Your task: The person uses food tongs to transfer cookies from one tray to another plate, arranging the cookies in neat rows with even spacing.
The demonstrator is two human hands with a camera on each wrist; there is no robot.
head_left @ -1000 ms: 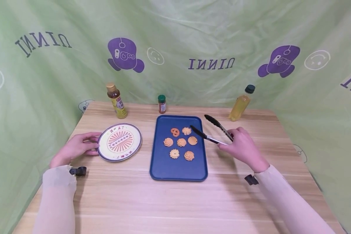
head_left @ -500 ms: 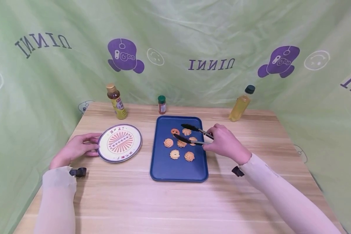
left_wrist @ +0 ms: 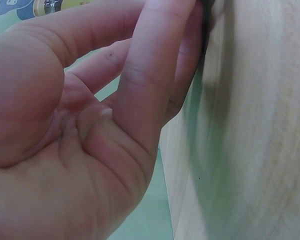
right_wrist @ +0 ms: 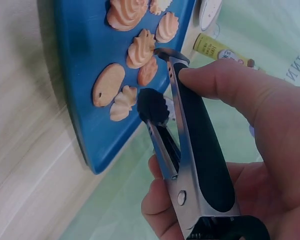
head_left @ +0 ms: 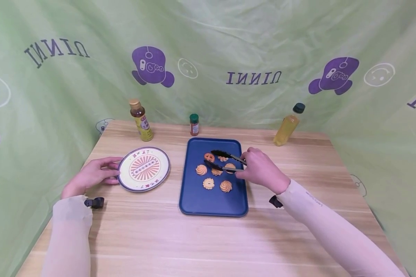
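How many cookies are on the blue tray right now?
7 cookies, all on the blue tray: three in the back row under the tongs, two in the middle, two in front. The tongs partly cover some.

Head view overhead, wrist views close
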